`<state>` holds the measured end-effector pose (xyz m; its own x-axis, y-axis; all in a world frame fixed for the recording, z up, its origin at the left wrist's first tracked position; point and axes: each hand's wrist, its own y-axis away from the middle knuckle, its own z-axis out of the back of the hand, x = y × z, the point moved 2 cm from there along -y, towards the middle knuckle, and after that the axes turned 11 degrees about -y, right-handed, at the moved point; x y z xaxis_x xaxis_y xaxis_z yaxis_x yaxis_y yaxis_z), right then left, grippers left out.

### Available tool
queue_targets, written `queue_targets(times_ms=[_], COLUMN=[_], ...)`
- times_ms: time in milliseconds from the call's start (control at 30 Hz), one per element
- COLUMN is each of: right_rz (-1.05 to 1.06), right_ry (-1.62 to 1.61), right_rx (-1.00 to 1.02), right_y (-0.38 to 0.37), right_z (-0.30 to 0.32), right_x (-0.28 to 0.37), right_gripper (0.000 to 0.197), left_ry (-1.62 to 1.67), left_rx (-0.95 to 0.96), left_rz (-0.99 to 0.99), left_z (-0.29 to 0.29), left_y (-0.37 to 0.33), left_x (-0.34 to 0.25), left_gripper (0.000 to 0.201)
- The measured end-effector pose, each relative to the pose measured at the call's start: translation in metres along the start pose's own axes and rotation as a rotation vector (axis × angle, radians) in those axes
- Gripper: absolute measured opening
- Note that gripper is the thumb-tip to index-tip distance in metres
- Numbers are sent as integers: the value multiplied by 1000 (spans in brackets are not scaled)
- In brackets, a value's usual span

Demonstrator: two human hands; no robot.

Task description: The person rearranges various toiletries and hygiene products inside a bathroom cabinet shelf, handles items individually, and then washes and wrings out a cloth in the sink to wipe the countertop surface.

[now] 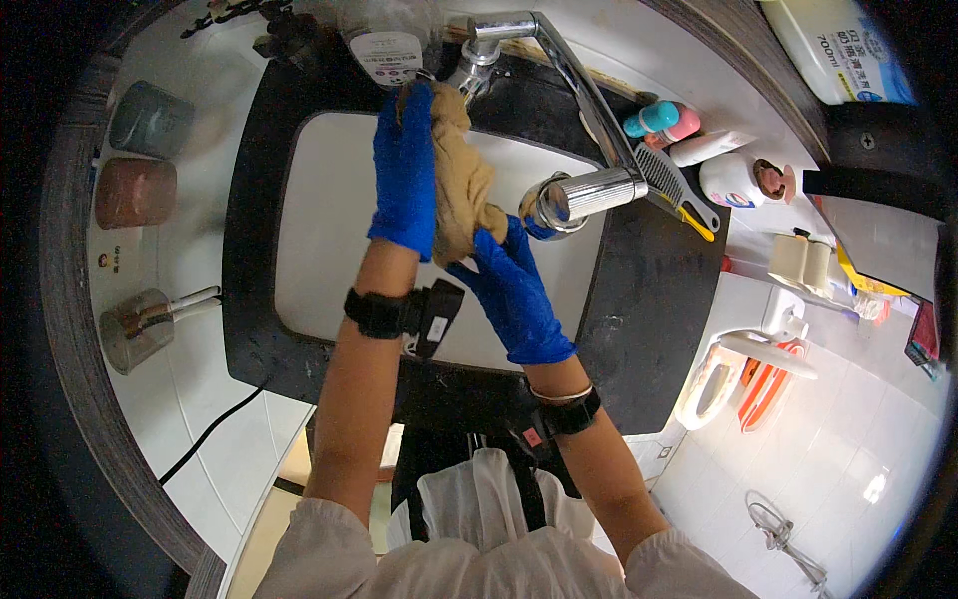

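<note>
White tiled floor (878,439) fills the lower right of the frame; a dark surface (649,299) surrounds a white sink (329,240) at centre.

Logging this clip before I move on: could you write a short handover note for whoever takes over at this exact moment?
Left hand, in a blue glove, grips the upper part of the tan cloth over the white sink basin.
Right hand, also in a blue glove, holds the cloth's lower end beside the chrome swivel faucet.
Done: cloth is bunched between both hands; no water visibly running.
Left: cannot tell whether the faucet or basin has been wiped; the cloth is not yet set down.
</note>
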<state>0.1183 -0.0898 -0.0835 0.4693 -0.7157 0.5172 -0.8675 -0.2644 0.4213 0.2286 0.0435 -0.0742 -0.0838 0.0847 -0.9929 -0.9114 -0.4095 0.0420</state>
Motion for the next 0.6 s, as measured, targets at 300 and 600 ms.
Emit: queue_targets(times_ms=[300, 600], right_rz=[99, 102], right_ry=[265, 686], right_rx=[-61, 191], right_y=[20, 74], right_z=[-18, -95], right_x=[10, 81], right_gripper=[33, 33], left_ry=[-215, -312], left_rx=[228, 437], left_rz=[176, -23], left_z=[57, 108], left_y=[21, 99], left_x=[0, -21], left_gripper=[51, 81])
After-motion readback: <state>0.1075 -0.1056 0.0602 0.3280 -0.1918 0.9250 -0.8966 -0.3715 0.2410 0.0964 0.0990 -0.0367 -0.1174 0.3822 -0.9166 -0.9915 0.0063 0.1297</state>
